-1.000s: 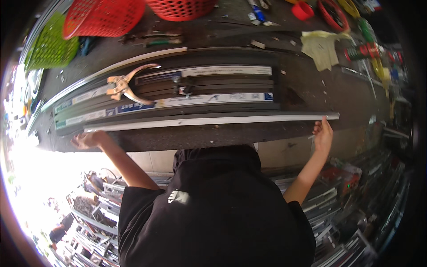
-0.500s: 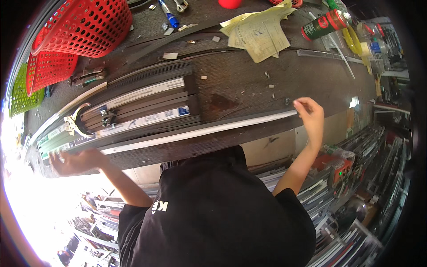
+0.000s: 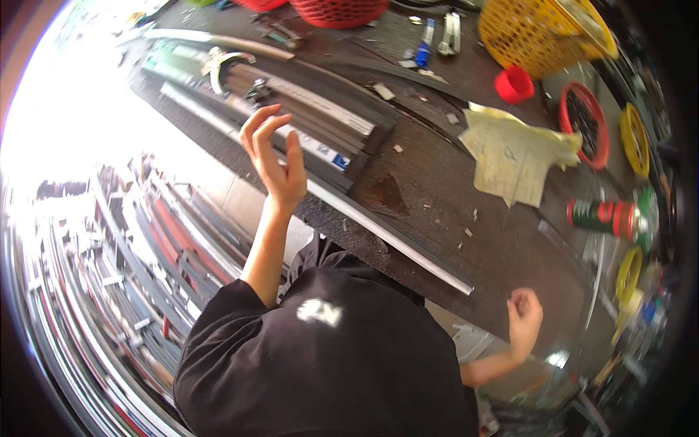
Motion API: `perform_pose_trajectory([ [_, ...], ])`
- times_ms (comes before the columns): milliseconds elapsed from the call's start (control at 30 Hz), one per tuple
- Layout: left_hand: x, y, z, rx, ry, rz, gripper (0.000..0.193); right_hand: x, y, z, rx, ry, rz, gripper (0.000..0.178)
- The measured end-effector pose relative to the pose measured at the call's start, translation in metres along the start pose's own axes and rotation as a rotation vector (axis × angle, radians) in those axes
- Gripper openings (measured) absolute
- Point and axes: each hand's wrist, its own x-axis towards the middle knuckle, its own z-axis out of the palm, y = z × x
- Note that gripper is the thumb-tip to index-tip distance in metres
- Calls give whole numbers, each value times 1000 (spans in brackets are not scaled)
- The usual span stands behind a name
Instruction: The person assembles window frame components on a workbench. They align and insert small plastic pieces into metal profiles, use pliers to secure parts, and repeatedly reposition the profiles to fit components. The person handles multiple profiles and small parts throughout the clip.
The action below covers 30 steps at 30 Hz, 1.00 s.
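Observation:
A long, narrow dark strip with a white face [image 3: 393, 244] lies slantwise along the near edge of the dark workbench [image 3: 429, 182]. Over its middle, my left hand [image 3: 277, 164] is raised, fingers bent and apart, with nothing seen in it. Past the strip's right end, my right hand [image 3: 525, 317] has its fingers curled together; whatever they may pinch is too small to make out. Beside the strip lies a stack of dark profiles [image 3: 349, 120] with white labelled bands. A pale-handled hand tool [image 3: 216, 69] and a small dark metal part [image 3: 258, 92] rest on the stack.
Yellow paper sheets [image 3: 510, 156] and a green-and-red spray can [image 3: 601, 217] are on the bench. Farther back stand a yellow basket [image 3: 528, 44], a red basket [image 3: 338, 11], a red cup [image 3: 514, 84] and a blue marker [image 3: 424, 47]. Long profiles [image 3: 138, 291] fill the floor at left.
The view has turned, so the bench now slants down to the right. My left hand has moved from the strip's left end toward its middle. My right hand has come away from the right end.

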Motion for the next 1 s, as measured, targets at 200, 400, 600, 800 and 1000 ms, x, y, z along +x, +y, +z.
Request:
perform_pose_trajectory([
  [200,-3,-11,4,218,-242,-199,27,13,38,-12,129,-7,-2,15],
  [400,68,-95,36,287,-398,-152,32,5,49,-7,-118,399,16,17],
  [600,134,-160,131,814,-769,-188,69,-10,29,30,-154,772,107,26],
  [800,139,-226,147,679,-646,13,57,-46,-31,97,209,965,164,24],
  [1000,178,-274,88,363,-411,-392,42,-39,-74,117,426,1072,143,20],
])
